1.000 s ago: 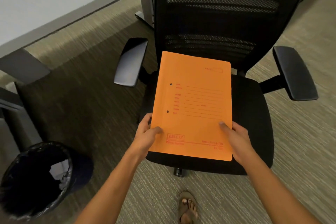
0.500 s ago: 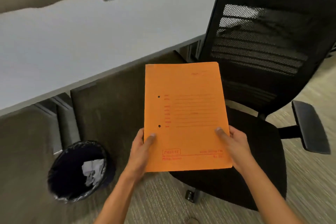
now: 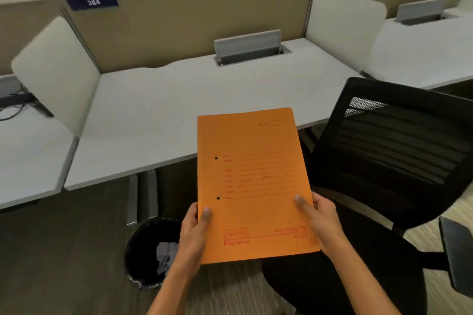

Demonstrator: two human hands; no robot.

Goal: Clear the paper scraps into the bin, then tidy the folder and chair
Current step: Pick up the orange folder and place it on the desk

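Observation:
An orange folder (image 3: 253,181) with red print is held flat in the air in front of me, above the desk's front edge. My left hand (image 3: 194,233) grips its lower left edge, thumb on top. My right hand (image 3: 317,222) grips its lower right edge the same way. A black mesh office chair (image 3: 394,151) stands to the right, turned away from the desk. A black lined bin (image 3: 143,250) sits on the floor under the desk, with crumpled paper scraps (image 3: 165,256) inside.
A pale grey desk (image 3: 158,110) stretches ahead, with a raised cable flap (image 3: 248,45) at its back and beige partitions (image 3: 184,25) behind. White side dividers (image 3: 53,69) flank it. Cables (image 3: 15,102) lie on the left desk. The chair's armrest (image 3: 458,250) juts out at the right.
The view has lifted from the chair seat to the desk. The folder, still in both hands, has risen off the chair and moved left toward the desk.

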